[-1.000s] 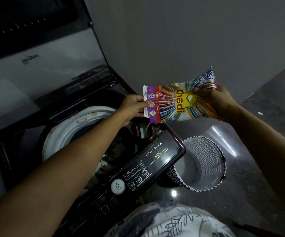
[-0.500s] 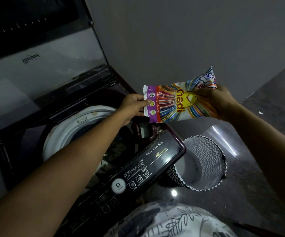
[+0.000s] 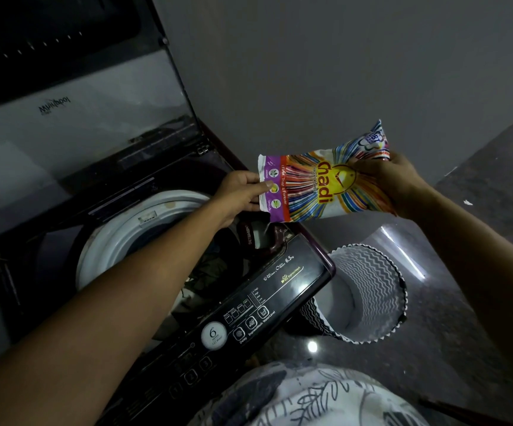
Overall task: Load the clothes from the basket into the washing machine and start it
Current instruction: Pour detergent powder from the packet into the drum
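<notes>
Your left hand [image 3: 242,195] pinches the purple end of the detergent packet [image 3: 319,186], and the fingers [image 3: 369,167] of your right hand [image 3: 393,186] are curled round its other end. The packet is held above the detergent drawer [image 3: 261,238] of the washing machine [image 3: 279,290], whose lid [image 3: 79,118] stands raised. The clothes [image 3: 209,269] lie in the drum [image 3: 119,235]; the basket [image 3: 372,272] stands on the floor [image 3: 464,302] just beside the machine, its white bottom showing.

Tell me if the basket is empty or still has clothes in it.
Empty: the basket shows only its bare pale floor and zigzag inner wall, with nothing lying inside.
</notes>
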The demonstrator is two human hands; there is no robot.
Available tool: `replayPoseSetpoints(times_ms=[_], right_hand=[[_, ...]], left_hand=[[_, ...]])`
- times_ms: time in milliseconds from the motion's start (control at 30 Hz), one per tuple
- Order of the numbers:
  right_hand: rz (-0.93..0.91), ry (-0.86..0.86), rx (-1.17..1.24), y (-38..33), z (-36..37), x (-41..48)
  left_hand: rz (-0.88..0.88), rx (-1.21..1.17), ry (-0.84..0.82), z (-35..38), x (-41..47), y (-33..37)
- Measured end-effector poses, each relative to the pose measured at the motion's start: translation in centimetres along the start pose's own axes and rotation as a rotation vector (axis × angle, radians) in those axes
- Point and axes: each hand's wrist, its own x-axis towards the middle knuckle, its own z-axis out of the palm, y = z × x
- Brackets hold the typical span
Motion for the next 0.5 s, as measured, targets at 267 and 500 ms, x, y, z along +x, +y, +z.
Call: replayPoseSetpoints(times_ms=[267,500], right_hand=[[-0.006,-0.012,0.013,-0.08,0.12,0.02],[-0.010,-0.024,-0.007,-0.04,0.17,0.08]], left_hand=[[0.002,-0.008,-0.009,-0.17,0.26,-0.06],[-0.006,-0.011,-0.004,-0.25,0.41,-0.45]])
